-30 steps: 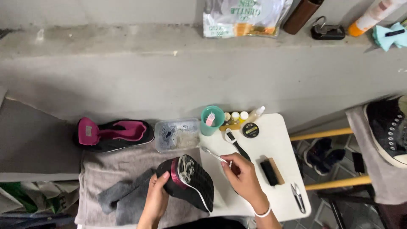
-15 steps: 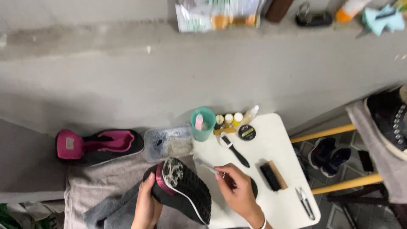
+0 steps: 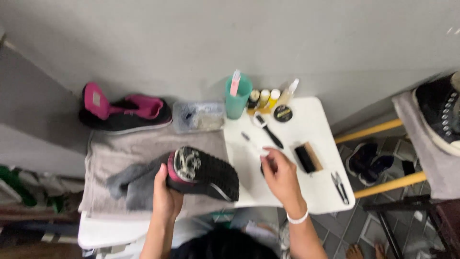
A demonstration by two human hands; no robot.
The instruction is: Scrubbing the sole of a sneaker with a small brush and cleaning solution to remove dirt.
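Note:
My left hand [image 3: 165,197] grips the heel end of a black shoe with a pink lining [image 3: 205,173]. The shoe is tipped so its treaded sole faces up, above a grey towel [image 3: 115,151]. My right hand [image 3: 280,176] hovers over the white table [image 3: 314,196] just right of the shoe's toe. Its fingertips pinch a thin white-handled brush [image 3: 251,143] that points up and left. A dark grey cloth [image 3: 128,186] lies crumpled under the shoe and left hand.
The matching black and pink shoe [image 3: 123,110] lies behind the towel, beside a clear plastic box [image 3: 199,116]. On the table are a teal cup [image 3: 238,98], small bottles [image 3: 263,97], a round tin [image 3: 282,113], a black-handled brush [image 3: 268,130], a wooden brush [image 3: 306,157] and snips [image 3: 339,185]. A black sneaker [image 3: 438,115] sits far right.
My right hand has pulled off the shoe to the right with the thin brush. The shoe has turned more sole-up. The view has tilted downward.

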